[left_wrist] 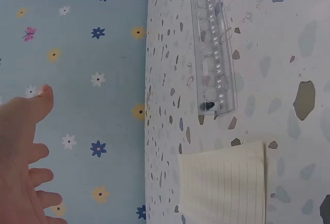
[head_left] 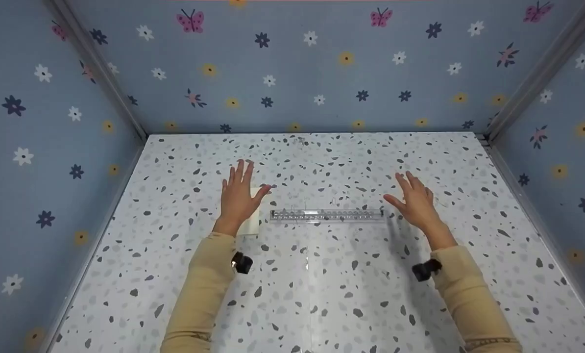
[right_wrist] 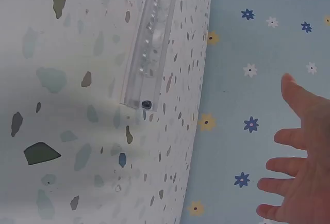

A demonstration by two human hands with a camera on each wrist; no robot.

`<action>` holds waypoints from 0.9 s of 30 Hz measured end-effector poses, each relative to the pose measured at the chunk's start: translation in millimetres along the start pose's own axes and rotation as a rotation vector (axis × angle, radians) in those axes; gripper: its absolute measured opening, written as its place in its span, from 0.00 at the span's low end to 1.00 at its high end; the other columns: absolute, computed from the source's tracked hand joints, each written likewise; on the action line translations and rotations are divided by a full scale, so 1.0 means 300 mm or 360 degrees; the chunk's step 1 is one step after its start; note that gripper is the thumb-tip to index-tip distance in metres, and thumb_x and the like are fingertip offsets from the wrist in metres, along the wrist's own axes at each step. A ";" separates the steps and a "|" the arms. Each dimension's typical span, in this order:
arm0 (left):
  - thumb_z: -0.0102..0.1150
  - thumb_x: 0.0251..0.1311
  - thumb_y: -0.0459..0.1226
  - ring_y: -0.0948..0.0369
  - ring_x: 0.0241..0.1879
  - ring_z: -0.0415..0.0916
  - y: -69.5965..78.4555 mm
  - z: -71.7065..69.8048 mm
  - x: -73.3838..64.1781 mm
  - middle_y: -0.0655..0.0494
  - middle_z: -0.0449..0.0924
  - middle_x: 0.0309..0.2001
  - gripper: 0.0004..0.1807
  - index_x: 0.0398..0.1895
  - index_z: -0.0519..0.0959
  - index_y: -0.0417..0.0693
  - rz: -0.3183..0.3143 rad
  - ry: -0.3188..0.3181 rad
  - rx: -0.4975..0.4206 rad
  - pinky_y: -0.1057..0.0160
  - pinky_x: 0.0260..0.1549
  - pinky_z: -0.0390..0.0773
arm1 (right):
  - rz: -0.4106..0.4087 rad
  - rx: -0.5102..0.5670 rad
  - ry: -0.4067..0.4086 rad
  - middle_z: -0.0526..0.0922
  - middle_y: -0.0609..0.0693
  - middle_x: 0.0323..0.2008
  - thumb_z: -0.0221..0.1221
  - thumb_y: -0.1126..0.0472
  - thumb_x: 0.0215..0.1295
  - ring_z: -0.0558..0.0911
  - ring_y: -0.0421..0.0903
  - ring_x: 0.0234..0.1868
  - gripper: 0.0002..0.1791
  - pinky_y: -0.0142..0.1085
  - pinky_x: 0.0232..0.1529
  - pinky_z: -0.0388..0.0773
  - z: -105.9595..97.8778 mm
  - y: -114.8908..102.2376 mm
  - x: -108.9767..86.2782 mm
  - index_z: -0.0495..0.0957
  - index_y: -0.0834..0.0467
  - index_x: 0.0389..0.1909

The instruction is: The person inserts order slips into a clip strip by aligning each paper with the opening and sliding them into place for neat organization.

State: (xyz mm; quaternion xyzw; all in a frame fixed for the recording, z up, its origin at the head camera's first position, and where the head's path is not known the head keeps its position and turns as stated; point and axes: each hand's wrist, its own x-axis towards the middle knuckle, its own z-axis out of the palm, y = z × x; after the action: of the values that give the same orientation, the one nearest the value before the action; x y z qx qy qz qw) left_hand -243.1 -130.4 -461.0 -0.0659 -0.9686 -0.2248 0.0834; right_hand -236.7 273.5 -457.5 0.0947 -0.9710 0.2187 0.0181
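My left hand is held above the table with its fingers spread, partly covering a cream lined notepad in the head view. The notepad's ruled sheet shows more fully in the left wrist view. Between the hands lies a long clear plastic strip, with round shapes along its length and a dark spot near each end. To the right of that strip, my right hand hovers with straight, spread fingers. Neither hand holds anything. In the right wrist view the strip's near end is apart from the hand.
The white speckled table meets a blue floral back panel. Similar side panels stand at the left and right. A small black wrist camera sits on the left sleeve, another on the right.
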 end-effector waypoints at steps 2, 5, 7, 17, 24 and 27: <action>0.45 0.57 0.58 0.45 0.65 0.40 -0.007 0.006 -0.001 0.43 0.43 0.67 0.41 0.67 0.50 0.44 -0.0017 0.0014 -0.0043 0.42 0.57 0.46 | -0.0001 0.0032 0.0003 0.47 0.66 0.64 0.50 0.44 0.61 0.47 0.64 0.63 0.39 0.61 0.56 0.41 0.011 0.005 -0.002 0.52 0.62 0.65; 0.47 0.57 0.57 0.44 0.64 0.42 -0.017 0.015 -0.006 0.42 0.44 0.67 0.41 0.67 0.51 0.43 -0.0043 0.0033 -0.0104 0.44 0.57 0.49 | -0.0017 0.0074 0.0020 0.49 0.66 0.64 0.51 0.46 0.61 0.49 0.64 0.63 0.37 0.61 0.56 0.42 0.029 0.012 -0.003 0.53 0.63 0.65; 0.49 0.56 0.56 0.44 0.64 0.45 -0.024 0.024 -0.009 0.41 0.46 0.66 0.41 0.66 0.52 0.42 -0.0058 0.0055 -0.0137 0.45 0.57 0.51 | -0.0038 0.0098 0.0035 0.51 0.66 0.64 0.52 0.47 0.60 0.50 0.63 0.63 0.37 0.61 0.55 0.43 0.041 0.017 -0.004 0.55 0.63 0.64; 0.54 0.56 0.50 0.45 0.59 0.56 -0.070 0.080 -0.021 0.38 0.54 0.62 0.38 0.64 0.56 0.37 -0.0207 0.0093 -0.0311 0.47 0.52 0.60 | -0.0077 0.0306 0.0110 0.60 0.67 0.59 0.57 0.53 0.58 0.59 0.61 0.60 0.32 0.53 0.56 0.54 0.098 0.048 0.006 0.61 0.67 0.60; 0.56 0.55 0.48 0.46 0.57 0.58 -0.105 0.113 -0.026 0.37 0.59 0.59 0.37 0.62 0.58 0.34 -0.0299 0.0137 -0.0395 0.50 0.54 0.60 | -0.0041 0.0447 0.0154 0.65 0.66 0.56 0.59 0.59 0.56 0.64 0.59 0.57 0.29 0.49 0.56 0.58 0.146 0.072 0.008 0.65 0.68 0.56; 0.56 0.55 0.47 0.45 0.57 0.59 -0.118 0.125 -0.025 0.37 0.60 0.57 0.37 0.61 0.58 0.33 -0.0332 0.0141 -0.0402 0.51 0.53 0.60 | -0.0012 0.0491 0.0142 0.66 0.65 0.55 0.59 0.59 0.56 0.65 0.60 0.55 0.28 0.49 0.54 0.60 0.166 0.081 0.010 0.66 0.68 0.56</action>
State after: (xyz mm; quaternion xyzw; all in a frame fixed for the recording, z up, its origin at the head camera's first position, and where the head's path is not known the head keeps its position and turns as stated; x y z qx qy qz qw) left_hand -246.5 -145.8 -510.7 0.0351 -0.9296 -0.3548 0.0933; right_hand -244.0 273.4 -512.5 0.0904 -0.9238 0.3691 0.0472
